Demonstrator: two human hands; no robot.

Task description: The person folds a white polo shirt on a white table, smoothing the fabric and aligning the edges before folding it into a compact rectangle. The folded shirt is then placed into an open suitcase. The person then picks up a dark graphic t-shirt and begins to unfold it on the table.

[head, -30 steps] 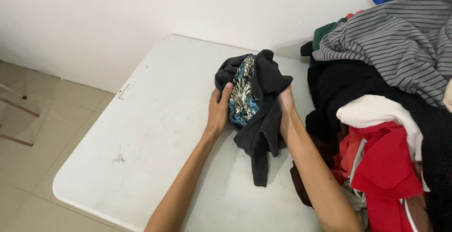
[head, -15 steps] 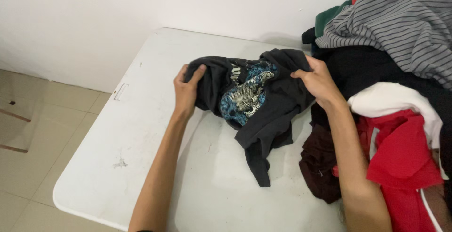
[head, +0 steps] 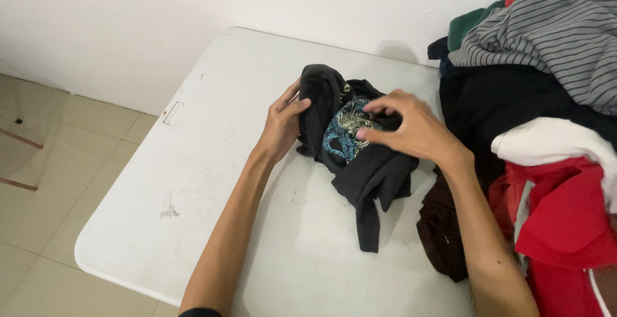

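A crumpled black T-shirt (head: 366,172) with a blue and cream print lies bunched on the white table (head: 212,163). My left hand (head: 283,124) grips a fold of the shirt at its left side. My right hand (head: 405,127) hovers over the print with fingers curled, pinching the fabric at the middle. A sleeve or hem of the shirt trails toward the table's near edge.
A heap of clothes fills the right side: a grey striped top (head: 553,40), black fabric (head: 501,98), a white piece (head: 553,140), red garments (head: 565,220), a dark maroon item (head: 443,233). A white wall (head: 160,8) stands behind; tiled floor (head: 45,163) lies left.
The hands had pulled the shirt apart and spread it wide; now they have come back together and the shirt is bunched up between them again.
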